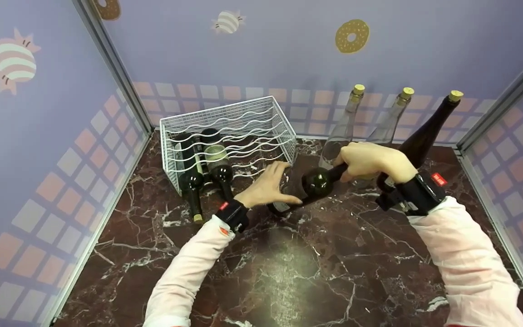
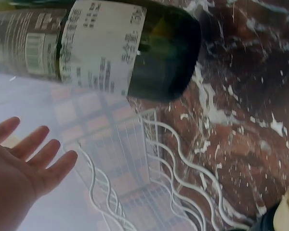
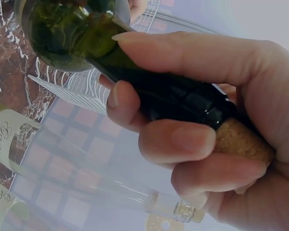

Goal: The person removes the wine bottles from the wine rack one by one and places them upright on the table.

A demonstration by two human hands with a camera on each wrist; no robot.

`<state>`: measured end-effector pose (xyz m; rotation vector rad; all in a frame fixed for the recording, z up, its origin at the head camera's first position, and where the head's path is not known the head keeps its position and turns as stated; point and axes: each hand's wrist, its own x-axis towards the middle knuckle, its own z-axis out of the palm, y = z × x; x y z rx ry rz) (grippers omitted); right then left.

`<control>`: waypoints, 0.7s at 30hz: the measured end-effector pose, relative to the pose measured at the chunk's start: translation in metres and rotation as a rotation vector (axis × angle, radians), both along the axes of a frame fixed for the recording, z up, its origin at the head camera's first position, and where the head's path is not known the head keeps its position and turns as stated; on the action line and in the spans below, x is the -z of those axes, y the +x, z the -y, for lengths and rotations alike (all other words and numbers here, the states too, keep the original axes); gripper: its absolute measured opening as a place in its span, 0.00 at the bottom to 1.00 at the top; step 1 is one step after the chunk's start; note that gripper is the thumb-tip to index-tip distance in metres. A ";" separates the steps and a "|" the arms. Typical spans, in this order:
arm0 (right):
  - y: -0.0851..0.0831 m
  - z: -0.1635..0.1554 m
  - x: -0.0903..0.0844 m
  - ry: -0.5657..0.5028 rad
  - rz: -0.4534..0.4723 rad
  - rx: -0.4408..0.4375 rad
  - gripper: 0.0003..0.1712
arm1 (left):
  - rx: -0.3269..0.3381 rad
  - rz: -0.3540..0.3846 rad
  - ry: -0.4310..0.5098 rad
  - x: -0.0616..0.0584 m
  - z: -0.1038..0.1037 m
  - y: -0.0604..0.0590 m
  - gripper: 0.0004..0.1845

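Observation:
A dark green wine bottle (image 1: pixel 318 181) hangs tilted above the marble table, its base toward the white wire rack (image 1: pixel 218 109). My right hand (image 1: pixel 366 161) grips its neck; in the right wrist view the fingers (image 3: pixel 176 139) curl round the neck (image 3: pixel 183 103) and cork (image 3: pixel 241 139). My left hand (image 1: pixel 270 184) is open beside the bottle's lower body. In the left wrist view its fingers (image 2: pixel 38 149) are straight, with a small gap to the white-labelled bottle (image 2: pixel 101 43). Two dark bottles (image 1: pixel 191 177) (image 1: pixel 220 168) lie in the rack.
Three corked bottles stand at the back right: two clear ones (image 1: pixel 345 125) (image 1: pixel 388 125) and a dark one (image 1: pixel 429 129). Patterned walls close in the table (image 1: pixel 288 263) on three sides. The rack's right-hand slots hold nothing.

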<state>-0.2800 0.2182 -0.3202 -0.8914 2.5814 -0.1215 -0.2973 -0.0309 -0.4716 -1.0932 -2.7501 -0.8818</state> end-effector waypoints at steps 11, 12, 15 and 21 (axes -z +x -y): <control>0.004 0.010 -0.001 -0.008 -0.004 -0.038 0.03 | 0.108 0.129 0.105 0.017 -0.018 0.005 0.67; 0.004 0.010 -0.001 -0.008 -0.003 -0.041 0.03 | 0.114 0.142 0.129 0.019 -0.018 0.006 0.65; 0.004 0.010 -0.001 -0.013 -0.009 -0.054 0.03 | 0.123 0.157 0.199 0.024 -0.021 0.006 0.58; 0.006 0.010 0.000 0.010 -0.008 -0.031 0.04 | 0.104 0.136 0.254 0.030 -0.026 0.010 0.45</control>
